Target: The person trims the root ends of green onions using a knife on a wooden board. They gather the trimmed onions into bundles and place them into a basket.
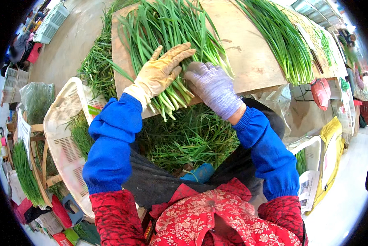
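Observation:
A loose heap of garlic chives (pixel 171 27) lies on a wooden board (pixel 248 61) before me, pale stem ends towards my body. My left hand (pixel 162 72), in a yellowish rubber glove, rests flat across the stems with its fingers stretched out. Some stem ends (pixel 171 103) poke out beneath it, past the board's near edge. Beside it my right hand (pixel 213 86), in a lilac knit glove, is bent over the stems at the heap's right side. Its fingertips are partly hidden, so whether it grips any stems is unclear.
A neater row of chives (pixel 279 46) lies at the board's right. Loose green leaves (pixel 190 138) are piled below, between my knees. White plastic baskets stand at my left (pixel 65 138) and right (pixel 307 147). A yellow sack (pixel 328 160) is farther right. Other people appear at both rims.

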`<state>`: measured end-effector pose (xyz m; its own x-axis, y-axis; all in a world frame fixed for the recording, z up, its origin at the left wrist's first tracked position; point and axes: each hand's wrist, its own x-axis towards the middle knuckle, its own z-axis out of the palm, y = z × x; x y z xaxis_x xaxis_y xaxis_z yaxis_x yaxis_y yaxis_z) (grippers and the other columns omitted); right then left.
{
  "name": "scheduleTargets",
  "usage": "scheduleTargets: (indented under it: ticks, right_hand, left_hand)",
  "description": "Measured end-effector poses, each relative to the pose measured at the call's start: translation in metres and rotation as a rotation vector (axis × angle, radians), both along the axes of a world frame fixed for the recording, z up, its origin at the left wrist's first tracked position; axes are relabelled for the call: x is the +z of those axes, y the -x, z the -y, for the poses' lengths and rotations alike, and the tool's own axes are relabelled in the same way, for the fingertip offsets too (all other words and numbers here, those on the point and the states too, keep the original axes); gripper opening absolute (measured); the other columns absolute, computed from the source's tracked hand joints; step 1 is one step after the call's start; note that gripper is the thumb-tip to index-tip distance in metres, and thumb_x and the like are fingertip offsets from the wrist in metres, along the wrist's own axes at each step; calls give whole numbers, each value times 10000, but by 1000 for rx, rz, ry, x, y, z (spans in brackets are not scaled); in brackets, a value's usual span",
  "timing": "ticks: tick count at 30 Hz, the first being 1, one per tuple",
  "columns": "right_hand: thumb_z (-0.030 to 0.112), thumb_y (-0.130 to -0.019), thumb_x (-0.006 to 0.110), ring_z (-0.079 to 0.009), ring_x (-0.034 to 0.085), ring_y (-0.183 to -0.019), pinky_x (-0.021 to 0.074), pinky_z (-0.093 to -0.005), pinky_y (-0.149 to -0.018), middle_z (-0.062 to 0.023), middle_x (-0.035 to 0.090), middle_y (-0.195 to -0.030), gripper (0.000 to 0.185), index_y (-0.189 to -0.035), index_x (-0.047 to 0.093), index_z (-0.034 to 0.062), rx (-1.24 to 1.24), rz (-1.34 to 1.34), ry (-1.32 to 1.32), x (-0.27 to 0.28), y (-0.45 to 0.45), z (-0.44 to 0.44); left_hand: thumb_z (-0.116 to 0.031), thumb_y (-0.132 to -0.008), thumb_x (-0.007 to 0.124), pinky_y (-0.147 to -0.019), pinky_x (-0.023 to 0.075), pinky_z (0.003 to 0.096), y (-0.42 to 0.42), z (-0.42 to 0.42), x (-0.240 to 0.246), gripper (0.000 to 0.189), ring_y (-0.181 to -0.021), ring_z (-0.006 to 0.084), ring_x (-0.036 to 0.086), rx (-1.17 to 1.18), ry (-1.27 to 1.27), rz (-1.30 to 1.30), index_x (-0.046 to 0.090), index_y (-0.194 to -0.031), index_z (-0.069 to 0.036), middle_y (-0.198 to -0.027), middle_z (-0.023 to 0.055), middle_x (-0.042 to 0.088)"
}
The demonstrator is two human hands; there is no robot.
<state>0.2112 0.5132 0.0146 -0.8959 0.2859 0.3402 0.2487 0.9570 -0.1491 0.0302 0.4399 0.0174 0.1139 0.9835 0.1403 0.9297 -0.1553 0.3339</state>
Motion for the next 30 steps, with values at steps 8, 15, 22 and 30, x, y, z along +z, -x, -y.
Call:
scheduleTargets:
  ticks: [8,15,22,30]
  right_hand:
    - [240,-703,637,-237,562,-914,447,-389,-760,-38,543,-1087,248,-939,628,164,94,44,-36,1,-2,-7]
    - [307,-690,663,-234,567,-914,440,-409,-757,-40,574,-1023,278,-917,620,153,244,89,-102,1,-5,-19]
    - [313,-708,651,-233,586,-887,437,-413,-760,-47,581,-968,299,-945,612,135,214,203,-85,8,-3,-7]
    - [212,-826,602,-289,601,-812,491,-401,-692,-62,597,-945,143,-938,602,123,211,340,374,37,-56,21]
  left_hand:
    - [-137,-887,448,-1110,142,482,7,2,-8,573,-1368,199,265,-36,-26,50,286,-1423,-259,-1489,3,262]
    - [-131,-877,449,-1113,134,495,9,1,-8,591,-1367,214,266,-50,6,49,267,-1428,-247,-1493,11,251]
    - [-145,-858,468,-1111,136,504,10,1,-8,621,-1367,229,265,-35,29,22,252,-1433,-239,-1496,16,248]
    - [-159,-866,469,-1115,136,507,13,2,-18,611,-1362,218,272,-58,-8,65,257,-1433,-243,-1486,20,271]
